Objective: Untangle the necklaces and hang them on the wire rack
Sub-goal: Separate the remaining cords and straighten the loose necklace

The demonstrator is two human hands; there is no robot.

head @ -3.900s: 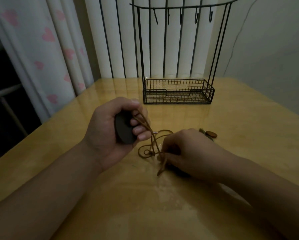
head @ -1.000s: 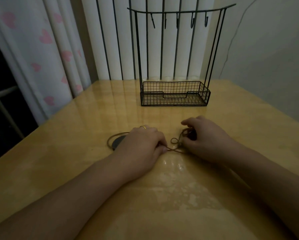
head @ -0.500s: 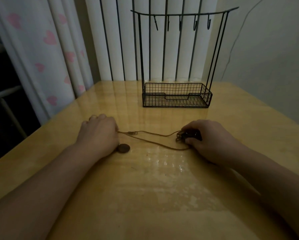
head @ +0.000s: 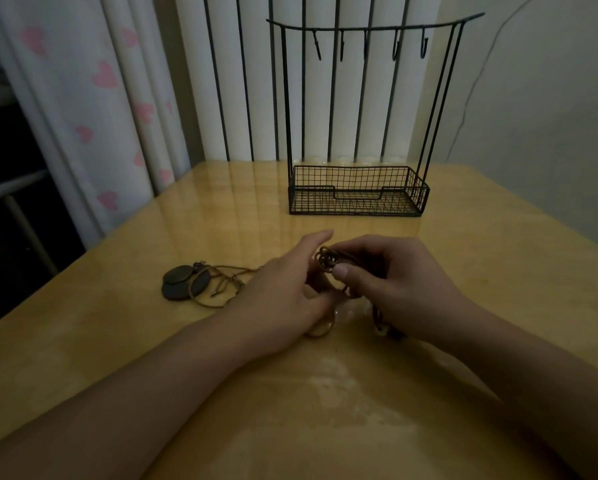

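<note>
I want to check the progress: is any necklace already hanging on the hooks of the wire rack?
No, the hooks of the wire rack are all bare, and the necklace cords lie on the table or in the hands.

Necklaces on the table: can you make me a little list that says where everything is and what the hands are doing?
right hand: pinches a knotted bunch of brown cord between thumb and fingers, raised a little off the table
left hand: fingers spread, reaching into the same bunch
dark round pendants: lying on the table, left of the hands, with loose cord loops beside them
wire rack: upright at the back of the table, basket looks empty
hooks: nothing hanging on them yet
table: shiny yellow wood
</note>
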